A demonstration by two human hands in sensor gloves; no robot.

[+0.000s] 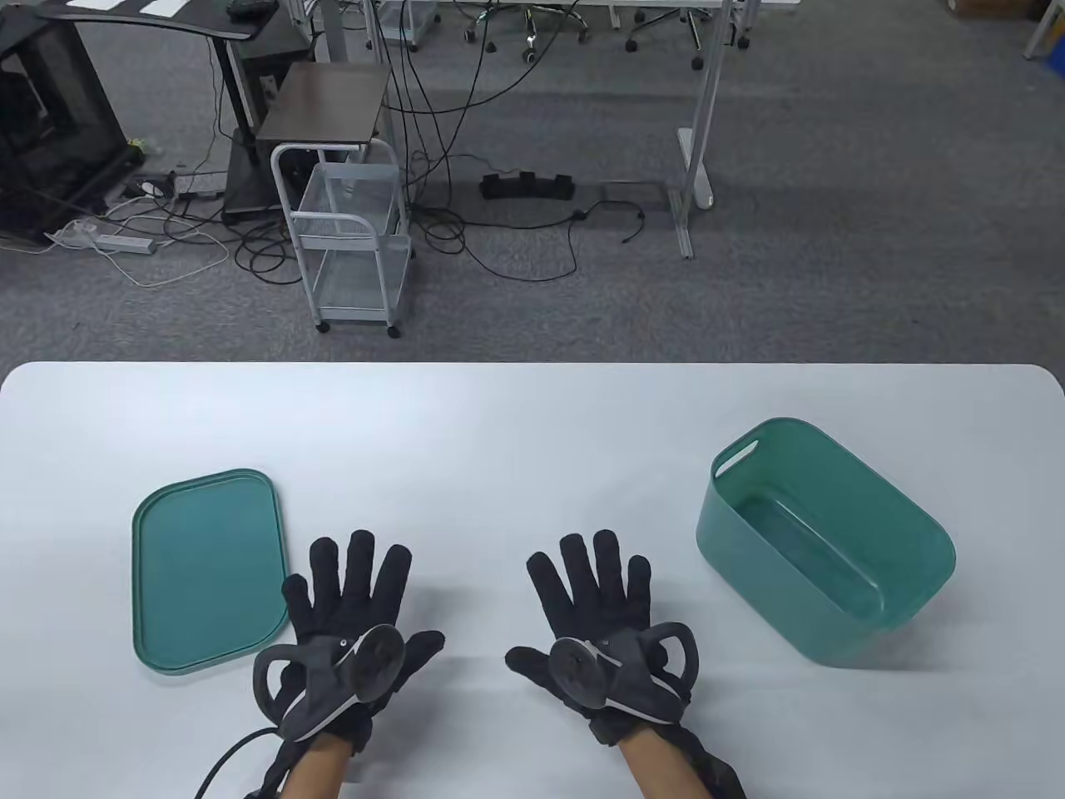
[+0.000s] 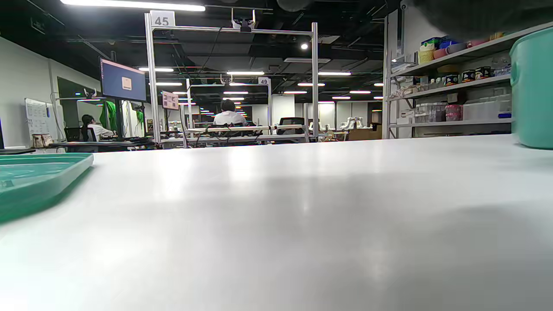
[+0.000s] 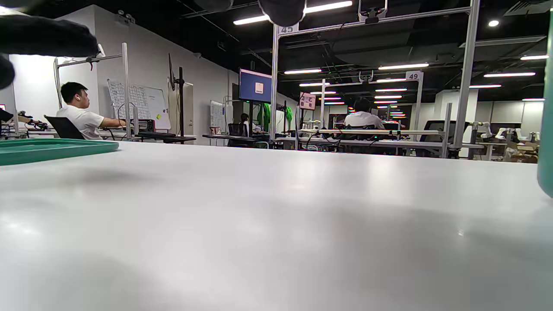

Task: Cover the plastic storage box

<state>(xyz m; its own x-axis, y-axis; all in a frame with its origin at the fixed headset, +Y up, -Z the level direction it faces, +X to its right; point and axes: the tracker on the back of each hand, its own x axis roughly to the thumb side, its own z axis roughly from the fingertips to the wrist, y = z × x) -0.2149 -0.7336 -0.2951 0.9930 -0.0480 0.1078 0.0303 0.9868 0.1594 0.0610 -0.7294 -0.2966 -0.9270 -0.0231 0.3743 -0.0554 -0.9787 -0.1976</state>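
Observation:
A green plastic storage box [image 1: 824,541] stands open at the right of the white table [image 1: 516,433]. Its flat green lid [image 1: 206,570] lies at the left. My left hand [image 1: 354,599] rests flat on the table, fingers spread, just right of the lid and holding nothing. My right hand [image 1: 595,599] rests flat with fingers spread, left of the box and apart from it. In the left wrist view the lid [image 2: 39,177] shows at the left edge and the box [image 2: 533,93] at the right edge. In the right wrist view the lid [image 3: 52,150] shows at the left.
Beyond the table's far edge is grey carpet with a white wire cart [image 1: 354,241], cables and desk legs. The table surface between the hands and the far edge holds nothing else.

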